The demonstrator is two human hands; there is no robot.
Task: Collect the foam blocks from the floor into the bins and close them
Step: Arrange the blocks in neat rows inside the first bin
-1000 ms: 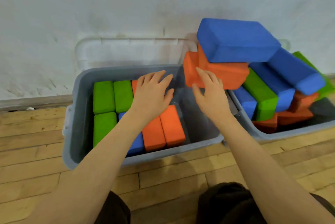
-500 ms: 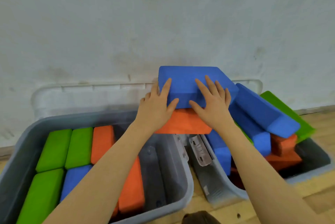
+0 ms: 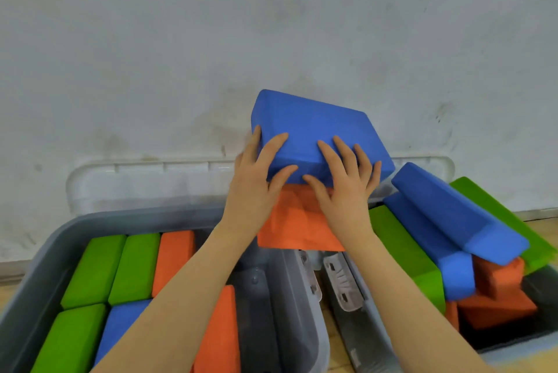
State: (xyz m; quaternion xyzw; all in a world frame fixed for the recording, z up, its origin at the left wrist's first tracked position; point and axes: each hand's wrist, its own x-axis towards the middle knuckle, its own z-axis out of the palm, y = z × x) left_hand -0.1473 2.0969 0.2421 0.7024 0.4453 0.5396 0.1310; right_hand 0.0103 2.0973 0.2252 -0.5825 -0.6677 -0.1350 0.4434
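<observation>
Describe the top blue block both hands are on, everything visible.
The top blue block is a rectangular brick with rounded edges and a finely textured matte surface that looks like foam. It sits tilted, its far left corner highest, against the white wall. It rests on an orange block, above the gap between the two grey bins. The left hand lies on its near left corner, the right hand spreads over its near face. No damage shows; its underside is hidden.

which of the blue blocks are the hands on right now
The top blue block, stacked on an orange block; both hands, left hand and right hand, touch it.
</observation>
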